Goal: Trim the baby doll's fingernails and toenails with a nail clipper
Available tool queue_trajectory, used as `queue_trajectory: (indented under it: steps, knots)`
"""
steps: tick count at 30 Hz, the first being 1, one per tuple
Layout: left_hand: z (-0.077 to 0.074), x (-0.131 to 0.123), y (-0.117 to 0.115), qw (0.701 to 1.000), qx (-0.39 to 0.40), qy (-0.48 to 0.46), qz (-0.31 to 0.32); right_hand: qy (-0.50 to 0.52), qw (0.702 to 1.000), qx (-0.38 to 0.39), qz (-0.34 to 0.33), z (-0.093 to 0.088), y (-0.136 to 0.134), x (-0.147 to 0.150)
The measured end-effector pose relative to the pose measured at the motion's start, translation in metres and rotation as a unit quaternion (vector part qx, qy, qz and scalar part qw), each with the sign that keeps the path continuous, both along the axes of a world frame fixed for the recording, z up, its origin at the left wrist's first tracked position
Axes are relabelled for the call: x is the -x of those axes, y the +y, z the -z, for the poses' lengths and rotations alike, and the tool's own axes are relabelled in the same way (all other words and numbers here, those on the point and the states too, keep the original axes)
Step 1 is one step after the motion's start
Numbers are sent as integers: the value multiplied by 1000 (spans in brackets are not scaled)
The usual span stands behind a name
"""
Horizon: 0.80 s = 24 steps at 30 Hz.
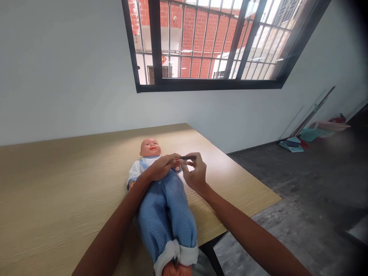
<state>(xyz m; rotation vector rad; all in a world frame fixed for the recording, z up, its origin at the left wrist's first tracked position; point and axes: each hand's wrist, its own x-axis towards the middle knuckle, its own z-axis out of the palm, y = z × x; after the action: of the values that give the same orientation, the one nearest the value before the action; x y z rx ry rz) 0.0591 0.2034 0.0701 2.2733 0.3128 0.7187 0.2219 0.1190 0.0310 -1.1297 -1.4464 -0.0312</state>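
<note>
A baby doll (175, 203) in a white top and blue fuzzy overalls lies on its back on the wooden table (71, 199), head away from me. My left hand (161, 168) reaches across its chest, fingers closed around the doll's hand (176, 164). In my right hand (196, 173), a small, slim dark tool that looks like a nail clipper (188, 157) is pinched between thumb and fingers. The tool's tip is at the doll's fingers; whether it touches them I cannot tell. My own fingers partly cover the doll's hand.
The table's right edge (244, 170) drops to a dark grey floor (287, 180). Behind stands a white wall with a barred window (209, 84). At the far right are a dustpan (291, 145), long handles leaning on the wall and plastic basins (312, 133).
</note>
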Motion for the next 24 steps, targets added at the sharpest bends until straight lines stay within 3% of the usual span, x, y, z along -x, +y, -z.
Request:
queue_trajectory:
  steps: [5,13,24]
  knots:
    - [-2,0,0,1000,-11,5,2,-93,995,-27,-9,5,1,5]
    - [1,-1,3,1000,-28,14,3,-177,983,-18,34,1,0,6]
    - [11,-3,10,999,-37,17,-20,-230,961,103,114,-37,-2,21]
